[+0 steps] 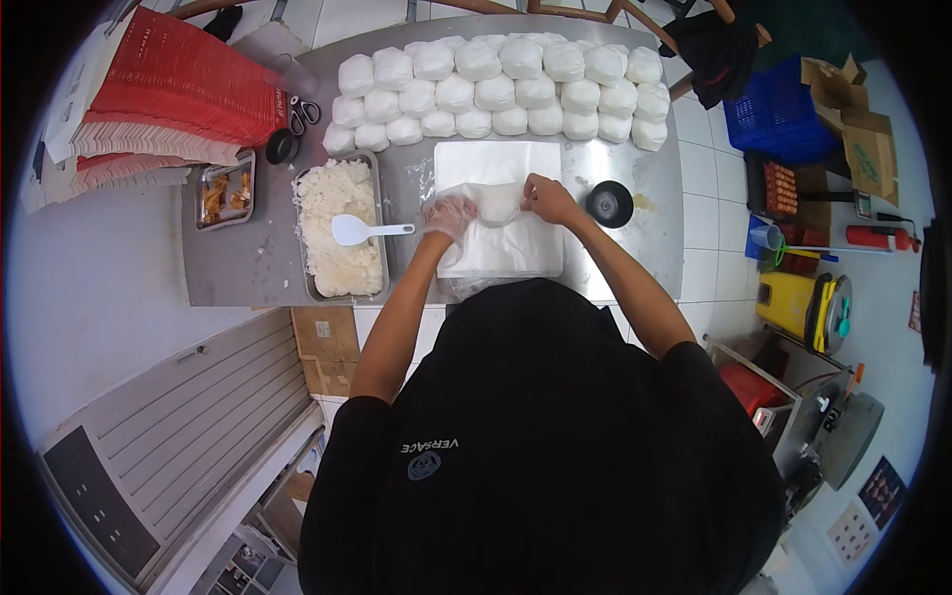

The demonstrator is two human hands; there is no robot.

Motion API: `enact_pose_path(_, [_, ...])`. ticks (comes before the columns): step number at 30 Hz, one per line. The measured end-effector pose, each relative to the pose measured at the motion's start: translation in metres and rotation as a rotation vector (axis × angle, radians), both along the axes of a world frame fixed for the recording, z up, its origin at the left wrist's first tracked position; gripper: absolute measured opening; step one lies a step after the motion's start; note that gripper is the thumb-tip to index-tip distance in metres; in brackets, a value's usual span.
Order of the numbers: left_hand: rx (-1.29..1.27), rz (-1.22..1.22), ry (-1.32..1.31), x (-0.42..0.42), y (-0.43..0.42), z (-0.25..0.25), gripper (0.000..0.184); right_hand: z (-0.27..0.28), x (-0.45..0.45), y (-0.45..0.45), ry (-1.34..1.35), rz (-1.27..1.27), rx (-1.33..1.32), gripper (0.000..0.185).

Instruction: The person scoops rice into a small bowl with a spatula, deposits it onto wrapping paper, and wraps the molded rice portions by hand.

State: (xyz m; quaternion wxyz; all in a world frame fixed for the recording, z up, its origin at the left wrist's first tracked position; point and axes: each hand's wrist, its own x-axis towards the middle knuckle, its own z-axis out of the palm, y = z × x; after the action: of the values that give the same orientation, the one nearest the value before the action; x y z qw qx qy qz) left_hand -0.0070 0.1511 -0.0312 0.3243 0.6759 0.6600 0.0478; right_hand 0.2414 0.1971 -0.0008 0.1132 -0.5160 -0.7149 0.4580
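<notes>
- Tabletop (243, 266): metal surface; supports the working items listed below.
- White packets (494, 93): stacked in rows along the far edge, presumably to keep them outside the working area.
- Red-and-white printed stack (183, 84): far left; too tightly layered to tell sheets from flat boxes.
- Tray (384, 268): left of centre; filled with what looks like cooked rice (332, 196). Its position appears to suit reaching from the left.
- White paper stack (521, 248): near centre, squared to the near edge; seems to serve as a flat base.
- Partly folded packet (501, 203): lies on the white paper stack, between both hands.
- Left hand (451, 213): clear plastic glove, fingers bent at the packet's left end. Whether they pinch or only press cannot be told. The glove is probably for food contact.
- Right hand (547, 198): no glove visible; thumb and fingertips pinch the packet's right edge, apparently to control the paper.
- Black bowl (610, 204): right of the white paper stack; contents too dark to tell.
- White paddle (350, 230): rests on the rice, handle extending right past the rim, presumably for easy pickup.
</notes>
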Motion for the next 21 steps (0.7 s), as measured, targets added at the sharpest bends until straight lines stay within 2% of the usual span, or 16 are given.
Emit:
enact_pose_path(2, [-0.061,-0.226,0.294,-0.003,0.017,-0.021,0.03,0.003,-0.009,0.011,-0.162,0.0,-0.016,0.036])
enact_pose_path(3, [-0.059,-0.223,0.295,0.002,0.023,-0.012,0.03,0.006,-0.014,0.014,-0.244,0.0,-0.023,0.046])
enact_pose_path(4, [-0.166,-0.101,0.379,0.012,0.032,0.008,0.029,0.013,-0.022,0.012,-0.244,0.002,-0.019,0.046])
enact_pose_path(5, [-0.274,0.024,0.461,0.02,0.037,0.022,0.029,0.022,-0.031,0.005,-0.375,-0.037,0.105,0.052])
enact_pose_path(6, [-0.272,0.027,0.462,0.024,0.037,0.026,0.029,0.024,-0.035,0.002,-0.505,-0.076,0.227,0.057])
enact_pose_path(7, [-0.092,0.052,0.538,0.029,0.034,0.029,0.025,0.025,-0.036,0.003,-0.505,-0.075,0.228,0.057])
enact_pose_path(8, [0.089,0.076,0.611,0.032,0.032,0.033,0.022,0.026,-0.035,0.003,-0.504,0.058,0.498,0.056])
enact_pose_path(9, [0.089,0.074,0.61,0.032,0.034,0.041,0.022,0.024,-0.034,0.003,-0.497,0.192,0.765,0.054])
enact_pose_path(11, [0.376,-0.238,0.432,0.027,0.036,0.055,0.018,0.008,-0.029,0.007,-0.447,0.277,0.724,0.047])
enact_pose_path(12, [0.374,-0.238,0.431,0.021,0.032,0.044,0.018,0.003,-0.026,0.009,-0.392,0.369,0.687,0.04])
enact_pose_path(13, [0.326,-0.233,0.348,0.013,0.029,0.023,0.017,0.004,-0.024,0.008,-0.39,0.373,0.691,0.04])
enact_pose_path(14, [0.277,-0.227,0.265,0.007,0.027,0.012,0.017,0.006,-0.022,0.002,-0.332,0.305,0.593,0.033])
enact_pose_path(15, [0.274,-0.225,0.265,0.007,0.021,0.017,0.017,0.008,-0.02,-0.006,-0.276,0.236,0.492,0.026])
enact_pose_path(18, [0.35,-0.158,0.154,0.01,-0.004,0.033,0.019,0.011,-0.018,-0.024,-0.25,0.143,0.535,0.015])
enact_pose_path(19, [0.346,-0.121,0.126,0.012,-0.009,0.033,0.019,0.01,-0.017,-0.032,-0.25,0.144,0.529,0.015])
enact_pose_path(21, [0.343,-0.08,0.099,0.015,-0.017,0.029,0.02,0.009,-0.018,-0.042,-0.255,0.083,0.529,0.033])
